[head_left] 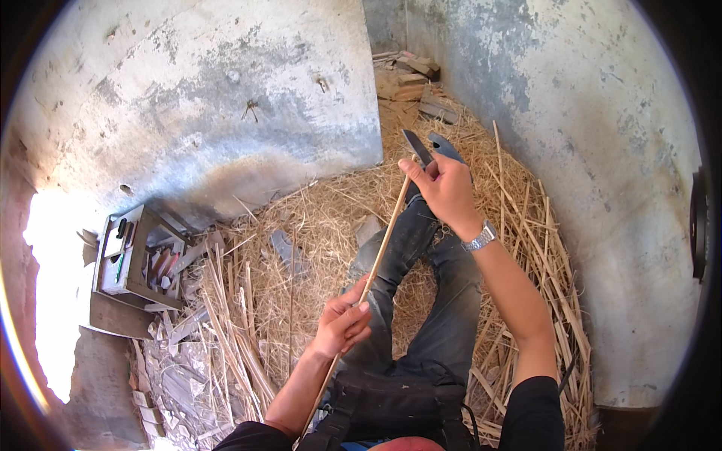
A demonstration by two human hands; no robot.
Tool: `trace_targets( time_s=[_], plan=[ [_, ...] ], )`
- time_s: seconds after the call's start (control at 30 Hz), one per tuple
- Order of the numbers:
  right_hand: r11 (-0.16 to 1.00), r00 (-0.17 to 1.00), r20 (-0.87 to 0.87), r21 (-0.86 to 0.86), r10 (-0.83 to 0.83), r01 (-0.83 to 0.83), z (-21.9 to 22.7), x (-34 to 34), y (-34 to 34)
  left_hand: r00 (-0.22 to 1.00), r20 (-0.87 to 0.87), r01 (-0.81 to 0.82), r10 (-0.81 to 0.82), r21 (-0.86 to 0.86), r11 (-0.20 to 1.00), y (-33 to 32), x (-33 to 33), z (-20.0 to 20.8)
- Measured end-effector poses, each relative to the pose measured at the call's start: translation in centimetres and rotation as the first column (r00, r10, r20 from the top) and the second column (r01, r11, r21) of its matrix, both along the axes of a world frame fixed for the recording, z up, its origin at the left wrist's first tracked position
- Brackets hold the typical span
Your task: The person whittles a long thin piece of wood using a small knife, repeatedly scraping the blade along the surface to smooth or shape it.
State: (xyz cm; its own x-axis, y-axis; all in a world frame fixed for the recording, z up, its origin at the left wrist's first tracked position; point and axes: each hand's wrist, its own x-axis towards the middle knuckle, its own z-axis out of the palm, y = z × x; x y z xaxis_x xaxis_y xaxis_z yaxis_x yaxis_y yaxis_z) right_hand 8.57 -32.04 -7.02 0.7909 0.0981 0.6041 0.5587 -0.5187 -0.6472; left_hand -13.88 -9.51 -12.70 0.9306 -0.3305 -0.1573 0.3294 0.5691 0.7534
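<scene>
A long thin bamboo strip runs diagonally from my lap up toward the far wall. My left hand grips its lower part, fingers closed around it. My right hand, with a metal watch on the wrist, holds a dark-bladed knife against the strip's upper end, thumb pressing on the strip. The blade points up and away. My legs in dark jeans stretch out under the strip.
Straw and split bamboo strips cover the floor. An open wooden toolbox with small tools sits at the left by a grey wall. Stacked bricks lie at the far corner. A curved concrete wall closes the right side.
</scene>
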Motion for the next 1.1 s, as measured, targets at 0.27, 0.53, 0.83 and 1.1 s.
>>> trace_targets(
  time_s=[0.27,0.53,0.83,1.1],
  plan=[
    [0.998,1.000,-0.003,-0.061,0.014,-0.015,1.0,0.1,-0.9,1.000,-0.002,-0.007,0.007,0.032,0.999,-0.2,0.0,-0.4],
    [0.979,0.998,0.018,-0.196,0.057,-0.052,-0.6,-2.8,0.1,0.991,0.130,-0.053,0.029,0.189,0.981,-0.4,0.1,-1.1],
    [0.987,0.999,0.022,-0.155,-0.039,0.042,-1.1,-1.6,-0.2,0.987,0.151,-0.101,0.050,0.345,0.933,-0.8,0.5,-1.3],
    [0.978,0.988,0.116,-0.191,0.103,-0.080,-3.6,-3.8,1.2,0.991,0.120,-0.090,0.057,0.286,0.954,-0.4,0.7,-1.7]
  ],
)
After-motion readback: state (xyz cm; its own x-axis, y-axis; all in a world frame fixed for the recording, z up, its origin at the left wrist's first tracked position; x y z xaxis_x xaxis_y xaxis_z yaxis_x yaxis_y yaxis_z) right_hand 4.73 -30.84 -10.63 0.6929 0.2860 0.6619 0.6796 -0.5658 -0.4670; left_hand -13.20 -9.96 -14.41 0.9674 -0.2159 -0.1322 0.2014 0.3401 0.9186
